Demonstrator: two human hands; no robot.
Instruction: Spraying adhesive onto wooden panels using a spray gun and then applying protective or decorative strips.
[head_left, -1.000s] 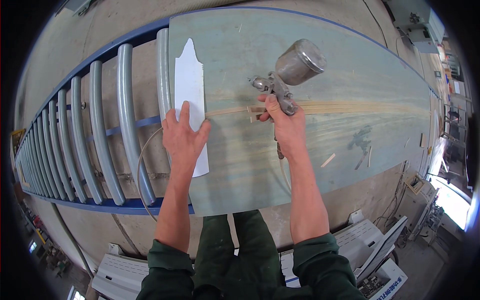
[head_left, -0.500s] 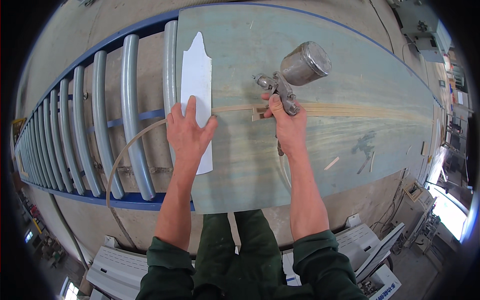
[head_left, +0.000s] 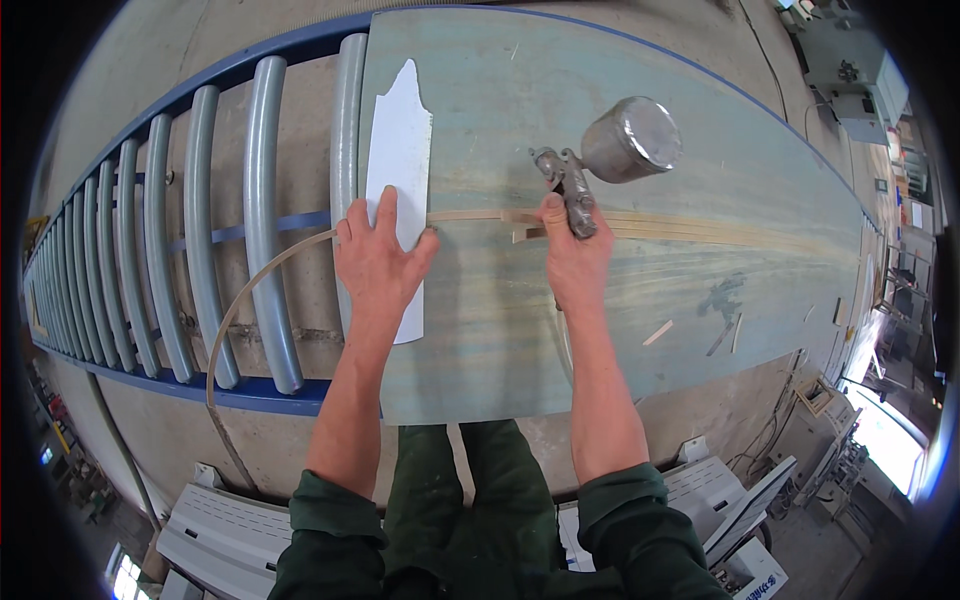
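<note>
A metal spray gun (head_left: 573,197) with a round silver cup (head_left: 634,140) is gripped in my right hand (head_left: 578,268), its nozzle pointing up and left above the board. Flat with fingers spread, my left hand (head_left: 383,255) rests on a white, irregularly cut sheet (head_left: 402,130). A thin pale strip (head_left: 465,215) passes under that hand; its left part (head_left: 235,300) curves down over the rollers. More thin strips (head_left: 700,224) lie side by side to the right of the spray gun, some partly hidden by my right hand. The hose hangs below the right hand.
The large greenish board (head_left: 480,340) lies under both hands. A roller conveyor (head_left: 265,200) with a blue frame (head_left: 270,397) extends left. Short offcuts (head_left: 657,332) and a dark stain are on the board's right part. Grey machine housings (head_left: 225,535) stand along the near side.
The spray gun in my right hand has shifted slightly right and turned, its nozzle now pointing more upward. My left hand stays on the white sheet. The whole view has shifted a little.
</note>
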